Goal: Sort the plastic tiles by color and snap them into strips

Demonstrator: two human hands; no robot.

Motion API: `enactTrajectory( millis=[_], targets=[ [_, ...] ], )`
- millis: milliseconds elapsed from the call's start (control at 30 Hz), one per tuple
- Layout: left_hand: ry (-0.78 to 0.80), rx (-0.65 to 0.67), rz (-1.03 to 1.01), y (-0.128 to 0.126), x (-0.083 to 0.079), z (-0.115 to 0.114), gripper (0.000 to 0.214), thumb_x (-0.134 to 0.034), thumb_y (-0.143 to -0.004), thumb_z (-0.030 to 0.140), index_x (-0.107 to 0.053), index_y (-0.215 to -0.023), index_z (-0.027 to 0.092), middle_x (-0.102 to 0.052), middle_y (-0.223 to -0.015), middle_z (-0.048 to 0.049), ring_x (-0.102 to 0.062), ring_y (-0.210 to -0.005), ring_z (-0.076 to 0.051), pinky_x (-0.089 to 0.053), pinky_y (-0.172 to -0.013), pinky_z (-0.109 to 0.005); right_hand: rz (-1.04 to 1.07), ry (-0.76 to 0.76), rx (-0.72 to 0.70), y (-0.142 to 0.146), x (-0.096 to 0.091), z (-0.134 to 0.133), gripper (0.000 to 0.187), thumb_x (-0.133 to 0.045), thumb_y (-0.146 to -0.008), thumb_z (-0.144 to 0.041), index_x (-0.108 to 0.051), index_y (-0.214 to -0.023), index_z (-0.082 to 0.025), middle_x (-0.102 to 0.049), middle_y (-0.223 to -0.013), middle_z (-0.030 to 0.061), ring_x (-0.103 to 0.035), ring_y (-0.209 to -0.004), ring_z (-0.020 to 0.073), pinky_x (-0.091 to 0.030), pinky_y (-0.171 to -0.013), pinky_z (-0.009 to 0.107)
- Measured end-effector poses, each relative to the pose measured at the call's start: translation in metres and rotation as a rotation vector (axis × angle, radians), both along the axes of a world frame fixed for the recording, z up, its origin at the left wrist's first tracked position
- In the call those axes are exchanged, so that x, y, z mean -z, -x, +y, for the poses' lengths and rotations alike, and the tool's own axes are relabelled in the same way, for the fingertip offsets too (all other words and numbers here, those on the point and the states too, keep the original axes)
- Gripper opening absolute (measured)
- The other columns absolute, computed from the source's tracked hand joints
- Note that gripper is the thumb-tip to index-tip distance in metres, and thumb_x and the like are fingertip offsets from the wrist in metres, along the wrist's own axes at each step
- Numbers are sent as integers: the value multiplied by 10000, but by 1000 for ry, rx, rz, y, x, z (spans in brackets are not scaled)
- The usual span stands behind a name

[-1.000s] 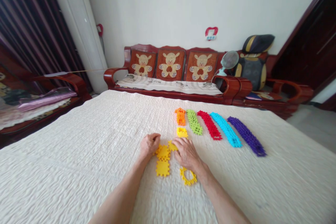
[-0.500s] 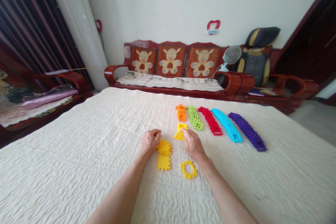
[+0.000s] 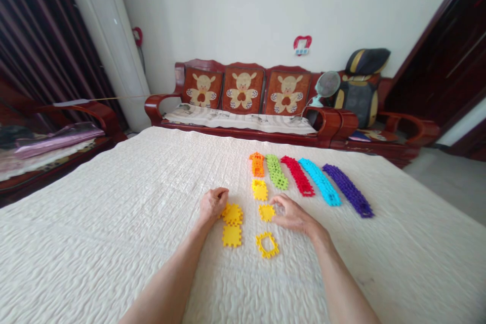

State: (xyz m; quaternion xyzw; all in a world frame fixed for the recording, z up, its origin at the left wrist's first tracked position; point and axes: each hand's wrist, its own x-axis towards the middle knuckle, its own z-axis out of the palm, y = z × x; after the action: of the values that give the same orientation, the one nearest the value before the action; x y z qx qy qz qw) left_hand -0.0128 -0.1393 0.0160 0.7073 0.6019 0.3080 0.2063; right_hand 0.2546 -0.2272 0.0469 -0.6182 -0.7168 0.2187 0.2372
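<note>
A: What's widest?
B: The white quilted cover [image 3: 114, 223]. With the loose yellow tile [image 3: 267, 213] as the clock's centre, coloured strips [image 3: 320, 182] fan from just past twelve towards three.
A: And the hands?
B: The left hand [image 3: 213, 203] is curled at nine, against a yellow pile [image 3: 233, 212]; whether it grips a piece, I can't tell. The right hand [image 3: 294, 216] is at three, its fingertips bent at that tile's edge; pinching or released, I can't tell.
A: Any change?
B: Half a second ago those fingers held a tile over the yellow stack [image 3: 260, 191], towards eleven; now one lies apart, nearer the person.
A: Six o'clock?
B: A hollow yellow frame [image 3: 259, 246].
</note>
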Motion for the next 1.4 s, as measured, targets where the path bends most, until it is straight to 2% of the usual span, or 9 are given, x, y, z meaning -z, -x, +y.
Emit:
enactTrajectory(
  millis=[100, 167, 267, 433, 667, 867, 967, 1233, 1400],
  targets=[
    [-5, -11, 18, 0, 1, 1, 288, -505, -848, 297, -749, -981, 226, -746, -890, -54, -661, -812, -161, -433, -702, -239, -70, 12, -47, 5, -5, -3, 505, -615, -593, -126, -616, -1092, -202, -596, -1143, 82, -544, -1094, 230, -410, -973, 369],
    [-1, -17, 23, 0, 1, 1, 290, -504, -848, 302, -748, -985, 227, -745, -892, -55, -662, -822, -162, -431, -700, -238, -108, -5, -52, 8, -8, -3, 432, -584, -631, -121, -644, -1050, -205, -610, -1104, 82, -553, -1069, 228, -411, -950, 358],
    [2, -24, 28, 0, 1, 1, 295, -502, -848, 311, -747, -990, 227, -744, -899, -57, -661, -829, -166, -428, -696, -239, -88, -10, -45, 10, -14, -2, 249, -492, -758, -164, -662, -937, -195, -653, -985, 63, -587, -945, 197, -428, -867, 314],
    [-2, -3, 11, 0, 2, 1, 293, -500, -854, 301, -746, -990, 218, -744, -883, -52, -657, -793, -153, -424, -692, -234, -82, 87, 71, 6, -18, -1, 235, -405, -842, -235, -620, -916, -175, -665, -809, 37, -584, -755, 168, -428, -712, 271],
    [1, 2, 28, 1, 4, 3, 291, -500, -858, 303, -743, -996, 222, -745, -914, -50, -660, -844, -155, -429, -718, -231, -137, -39, 180, 1, 1, 6, 668, -604, -696, -273, -438, -1330, -145, -523, -1295, 147, -511, -1176, 235, -392, -982, 340],
    [8, -11, 45, 0, 0, 1, 293, -501, -855, 302, -742, -1001, 222, -748, -897, -49, -659, -821, -159, -421, -694, -238, -249, -65, 164, 6, 7, 7, 395, -593, -733, -232, -573, -1123, -173, -567, -1161, 113, -525, -1123, 226, -383, -999, 344],
    [12, -10, 39, 0, -2, 0, 292, -499, -854, 296, -743, -997, 220, -747, -890, -47, -656, -821, -157, -421, -698, -236, -194, -79, 188, 1, 8, 8, 381, -598, -709, -186, -569, -1089, -179, -561, -1116, 100, -534, -1093, 224, -401, -988, 351],
    [18, -1, 22, 1, -2, 0, 285, -503, -859, 287, -739, -1000, 216, -744, -882, -44, -646, -795, -151, -426, -709, -236, 25, -468, 107, 17, 15, 24, 550, -585, -676, -114, -493, -1204, -237, -504, -1174, 77, -468, -1170, 235, -375, -1044, 437],
    [13, 4, 15, 1, 1, 2, 290, -496, -861, 290, -741, -997, 214, -739, -865, -44, -645, -785, -148, -429, -710, -234, -4, -516, 52, 31, 32, 32, 578, -577, -673, -83, -491, -1227, -225, -508, -1196, 89, -460, -1172, 238, -368, -1052, 440]
  ],
)
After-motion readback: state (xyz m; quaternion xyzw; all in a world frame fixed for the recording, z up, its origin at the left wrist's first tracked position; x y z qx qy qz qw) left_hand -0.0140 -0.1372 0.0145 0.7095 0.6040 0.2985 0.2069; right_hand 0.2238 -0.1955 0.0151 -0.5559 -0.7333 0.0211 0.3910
